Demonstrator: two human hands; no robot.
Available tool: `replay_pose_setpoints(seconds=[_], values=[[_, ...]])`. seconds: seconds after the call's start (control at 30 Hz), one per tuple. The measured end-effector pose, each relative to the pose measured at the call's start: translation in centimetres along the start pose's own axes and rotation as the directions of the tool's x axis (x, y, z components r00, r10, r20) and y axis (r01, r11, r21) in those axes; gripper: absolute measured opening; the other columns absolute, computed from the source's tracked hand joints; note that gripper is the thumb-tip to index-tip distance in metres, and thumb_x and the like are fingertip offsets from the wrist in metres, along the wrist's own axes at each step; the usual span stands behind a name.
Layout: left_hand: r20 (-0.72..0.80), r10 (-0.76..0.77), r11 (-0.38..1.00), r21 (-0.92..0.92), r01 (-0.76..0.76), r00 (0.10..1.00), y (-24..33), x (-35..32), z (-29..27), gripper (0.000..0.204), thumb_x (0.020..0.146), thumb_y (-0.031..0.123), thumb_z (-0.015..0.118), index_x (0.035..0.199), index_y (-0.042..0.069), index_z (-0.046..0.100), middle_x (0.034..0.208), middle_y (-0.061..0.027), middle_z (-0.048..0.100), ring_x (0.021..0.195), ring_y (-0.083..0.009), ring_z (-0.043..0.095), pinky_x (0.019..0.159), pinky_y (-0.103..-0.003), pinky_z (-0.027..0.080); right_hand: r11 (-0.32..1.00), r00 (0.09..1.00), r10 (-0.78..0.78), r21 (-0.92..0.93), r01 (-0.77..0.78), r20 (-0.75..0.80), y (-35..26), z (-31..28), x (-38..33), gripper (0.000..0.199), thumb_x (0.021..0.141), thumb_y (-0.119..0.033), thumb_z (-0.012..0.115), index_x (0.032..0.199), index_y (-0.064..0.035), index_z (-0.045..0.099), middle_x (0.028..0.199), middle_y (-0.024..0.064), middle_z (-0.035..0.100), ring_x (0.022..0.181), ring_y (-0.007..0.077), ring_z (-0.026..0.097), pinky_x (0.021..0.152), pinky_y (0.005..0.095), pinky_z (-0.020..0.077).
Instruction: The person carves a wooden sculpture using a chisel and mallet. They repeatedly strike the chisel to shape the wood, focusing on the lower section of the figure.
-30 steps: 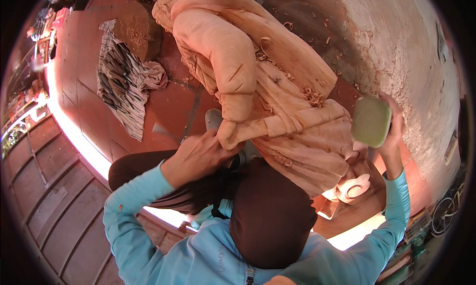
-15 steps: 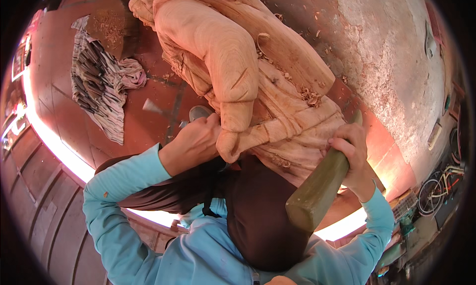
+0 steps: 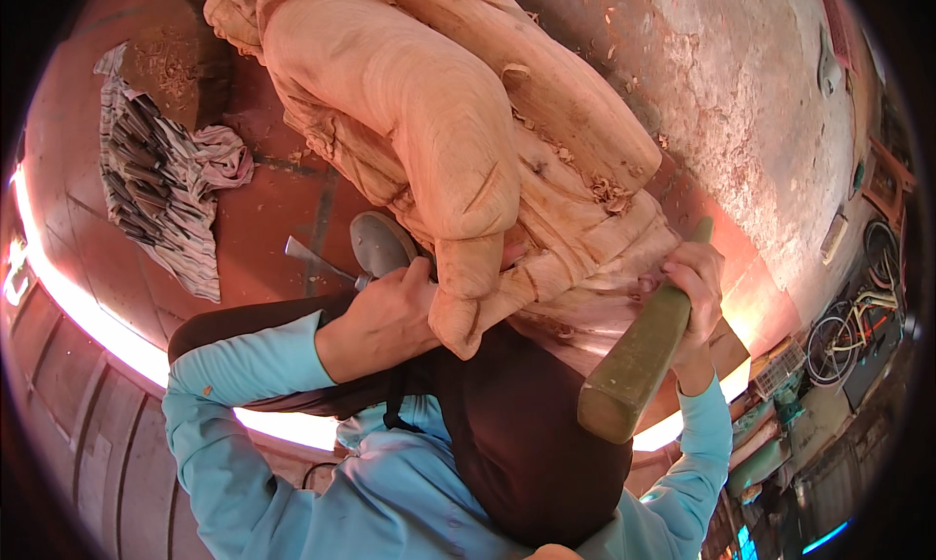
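I have the big wood carving (image 3: 463,160) filling the middle of my view, lying slantwise from the upper left down toward the right hand, above a red tiled floor (image 3: 268,194). My left grip (image 3: 380,326) is curled closed beside the carving's jutting wooden fist (image 3: 456,321), with a chisel (image 3: 314,256) sticking out of it; the chisel's blade points up and left, away from the wood, and its handle is hidden from me. My right grip (image 3: 695,292) is wrapped firmly round the narrow part of a green mallet (image 3: 636,365), whose thick end points down and left over the dark knee (image 3: 546,453). I cannot tell whether the mallet touches that knee. Curled shavings (image 3: 611,193) sit on the carving, above the mallet. A grey shoe (image 3: 380,243) shows just beyond the left grip. Farther left, a striped cloth (image 3: 202,268) lies on the floor with a bundle of tools (image 3: 146,175) on it, near a wooden block (image 3: 161,48) sprinkled with chips. A bicycle (image 3: 837,344) stands well off at far right.
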State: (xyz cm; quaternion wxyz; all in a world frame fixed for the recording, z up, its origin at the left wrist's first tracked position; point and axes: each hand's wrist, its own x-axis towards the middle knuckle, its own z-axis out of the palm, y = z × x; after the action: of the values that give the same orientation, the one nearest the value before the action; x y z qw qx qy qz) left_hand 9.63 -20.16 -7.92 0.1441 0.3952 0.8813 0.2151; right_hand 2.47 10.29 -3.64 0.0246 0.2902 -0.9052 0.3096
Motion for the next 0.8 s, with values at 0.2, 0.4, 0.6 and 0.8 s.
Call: replay_pose_setpoints(seconds=[0.2,0.4,0.6,0.8], values=[[-0.141,-0.046,0.998,-0.042,0.04,0.989,-0.4,-0.3,0.3,0.014,0.069,0.022,0.057,0.078,0.011,0.055,0.082,-0.0038,0.049,0.062,-0.0187,0.043,0.051,-0.027,0.04,0.999,0.999,0.036,-0.031,-0.036,-0.016,0.5,0.1,-0.9,0.042,0.065,-0.005,0.075,0.1,-0.0058,0.05,0.081,0.0108,0.055,0.073,0.0268,0.055,0.069,0.0386,0.0422],[-0.073,-0.11,0.984,-0.151,0.098,0.991,0.2,-1.7,-3.1,0.018,0.064,0.019,0.06,0.076,0.006,0.054,0.101,-0.0113,0.057,0.06,-0.0155,0.051,0.051,-0.026,0.045,0.998,0.999,0.031,-0.057,-0.032,-0.012,0.2,0.2,-0.7,0.042,0.066,-0.004,0.073,0.102,-0.0039,0.051,0.083,0.0124,0.056,0.075,0.0277,0.055,0.071,0.0401,0.0431],[-0.301,-0.363,0.776,-0.621,0.107,0.882,-1.0,-5.3,-4.5,0.024,0.079,0.025,0.066,0.073,0.011,0.048,0.1,-0.0127,0.055,0.077,-0.0204,0.058,0.061,-0.032,0.051,0.994,0.999,0.051,-0.094,-0.053,-0.019,-0.1,0.2,-0.9,0.043,0.065,-0.004,0.074,0.102,-0.0034,0.051,0.083,0.0124,0.056,0.078,0.0279,0.056,0.073,0.0399,0.0432],[-0.293,-0.887,0.043,-0.823,-0.566,0.358,0.0,-5.5,-4.5,0.031,0.085,0.033,0.065,0.095,0.019,0.039,0.103,-0.0122,0.044,0.104,-0.03,0.049,0.078,-0.044,0.053,0.992,0.996,0.074,-0.095,-0.078,-0.05,-0.2,0.3,-1.3,0.046,0.064,-0.001,0.076,0.103,-0.006,0.052,0.083,0.0108,0.057,0.079,0.027,0.055,0.074,0.0391,0.0427]])
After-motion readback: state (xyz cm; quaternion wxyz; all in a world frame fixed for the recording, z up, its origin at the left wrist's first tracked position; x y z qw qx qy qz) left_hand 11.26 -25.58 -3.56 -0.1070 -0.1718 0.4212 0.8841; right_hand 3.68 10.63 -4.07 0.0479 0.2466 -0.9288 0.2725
